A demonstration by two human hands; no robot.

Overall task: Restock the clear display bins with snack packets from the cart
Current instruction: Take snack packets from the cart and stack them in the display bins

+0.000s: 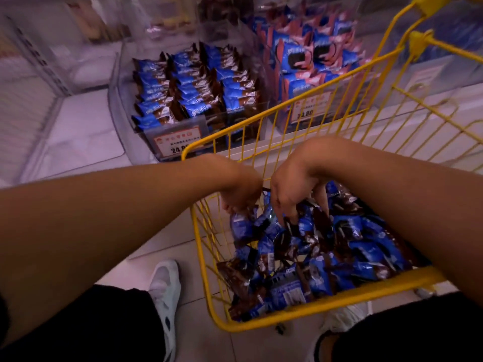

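nearest the camera are two legs in black shorts and two white shoes (165,291) on the pale tiled floor (198,333), one shoe left of the cart and one partly hidden under its near rim. both bare forearms reach forward and down into the yellow wire cart (308,316), which stands just in front of the person.

the left hand (241,195) is bent at the wrist with its fingers curled down, pinching the top edge of a blue snack packet (241,226) at the left side of the heap. the right hand (290,194) is close beside it, nearly touching, fingers curled and dug into the loose packets (339,257), gripping the dark end of at least one; how many it grips cannot be told. so both hands are grasping, neither released.

the heap in the cart is blue and brown wrappers lying at all angles, too many and too blurred to count.

beyond the cart's far rim, on a white shelf (86,131), stand two clear display bins side by side. the left bin (122,82) holds the same blue and brown packets stood upright in about three rows, nearly full. the right bin (287,118) holds blue and pink packets, piled higher. each bin carries one price label (180,142) on its front. farther bins behind are only a blur.
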